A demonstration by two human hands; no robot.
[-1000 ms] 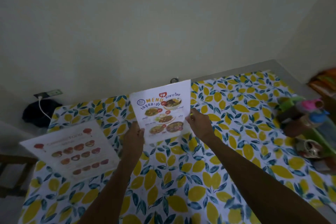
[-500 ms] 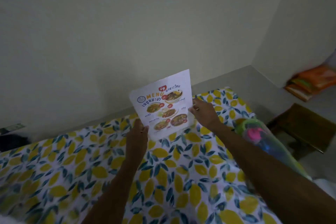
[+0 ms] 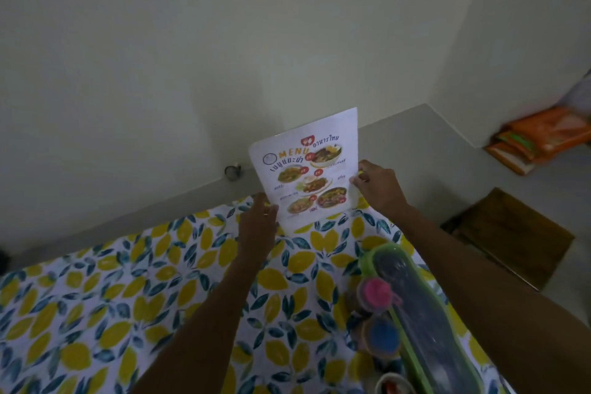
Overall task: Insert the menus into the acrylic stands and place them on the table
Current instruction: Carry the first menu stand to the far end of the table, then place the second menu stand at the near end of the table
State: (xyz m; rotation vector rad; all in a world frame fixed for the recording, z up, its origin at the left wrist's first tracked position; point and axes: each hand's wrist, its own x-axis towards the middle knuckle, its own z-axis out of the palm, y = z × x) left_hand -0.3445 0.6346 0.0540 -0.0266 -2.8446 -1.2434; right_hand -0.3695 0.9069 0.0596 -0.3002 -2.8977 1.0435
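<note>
A white menu stand [image 3: 307, 169] with food pictures and orange "MENU" lettering stands upright and slightly tilted at the far right corner of the table [image 3: 160, 297]. Its clear acrylic edge is hard to tell from the sheet. My left hand [image 3: 257, 225] grips its lower left edge. My right hand [image 3: 377, 187] pinches its right edge. The stand's bottom edge sits at or just above the lemon-print cloth; contact is not clear. The other menu is out of view.
A green tray [image 3: 428, 313] with pink-capped and blue-capped bottles sits on the table's right side under my right forearm. A small metal ring [image 3: 232, 171] lies on the floor by the wall. A wooden stool [image 3: 511, 233] and orange packets [image 3: 540, 137] are to the right.
Both hands carried the menu stand rightward toward the table's far right corner. My view swung right, so the second menu at the left left the frame.
</note>
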